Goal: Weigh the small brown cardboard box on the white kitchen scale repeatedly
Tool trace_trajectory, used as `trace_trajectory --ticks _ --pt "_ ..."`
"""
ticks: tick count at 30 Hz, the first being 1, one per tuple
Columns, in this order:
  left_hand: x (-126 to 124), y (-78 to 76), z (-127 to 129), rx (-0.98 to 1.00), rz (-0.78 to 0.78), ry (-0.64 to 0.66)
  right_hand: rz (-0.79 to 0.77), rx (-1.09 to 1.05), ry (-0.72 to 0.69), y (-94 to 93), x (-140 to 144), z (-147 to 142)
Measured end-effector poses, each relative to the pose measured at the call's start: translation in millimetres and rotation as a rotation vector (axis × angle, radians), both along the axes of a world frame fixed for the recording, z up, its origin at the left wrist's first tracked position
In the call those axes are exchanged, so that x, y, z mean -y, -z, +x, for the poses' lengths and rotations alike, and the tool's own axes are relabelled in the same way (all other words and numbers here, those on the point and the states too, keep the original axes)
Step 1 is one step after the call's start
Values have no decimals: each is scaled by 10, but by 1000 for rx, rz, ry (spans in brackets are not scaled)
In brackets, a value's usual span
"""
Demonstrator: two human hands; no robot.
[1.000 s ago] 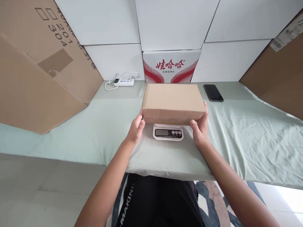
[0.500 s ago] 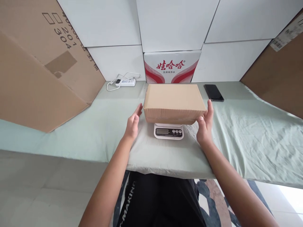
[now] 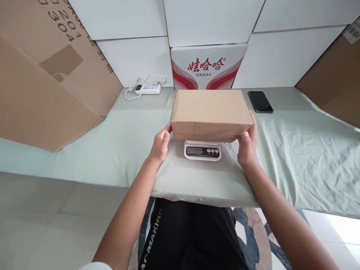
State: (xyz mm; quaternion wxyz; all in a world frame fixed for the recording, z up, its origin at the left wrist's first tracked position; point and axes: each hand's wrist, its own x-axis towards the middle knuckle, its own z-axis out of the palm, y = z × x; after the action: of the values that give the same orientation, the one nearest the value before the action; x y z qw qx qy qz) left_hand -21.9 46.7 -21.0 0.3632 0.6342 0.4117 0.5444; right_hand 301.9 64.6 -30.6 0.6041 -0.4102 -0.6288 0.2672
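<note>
The left grip (image 3: 161,146) is palm inward, thumb raised apart from the front face, fingers at the box's near left corner; whether it clasps or only touches, I cannot tell. The right grip (image 3: 248,144) is closed on the near right corner, thumb in front, fingers along the side. Between the 2 grips sits the cardboard box (image 3: 210,107), above the scale (image 3: 202,150). Beyond the right grip lies a phone (image 3: 260,101). Each forearm slants inward.
</note>
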Motion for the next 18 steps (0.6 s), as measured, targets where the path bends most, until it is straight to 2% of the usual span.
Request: trace_trajectory --ticks 10,18 --pt "15 -16 -6 -49 39 2 60 62 -1 -16 -24 11" --pt "26 -20 12 -24 32 -2 50 53 -15 -20 -24 1"
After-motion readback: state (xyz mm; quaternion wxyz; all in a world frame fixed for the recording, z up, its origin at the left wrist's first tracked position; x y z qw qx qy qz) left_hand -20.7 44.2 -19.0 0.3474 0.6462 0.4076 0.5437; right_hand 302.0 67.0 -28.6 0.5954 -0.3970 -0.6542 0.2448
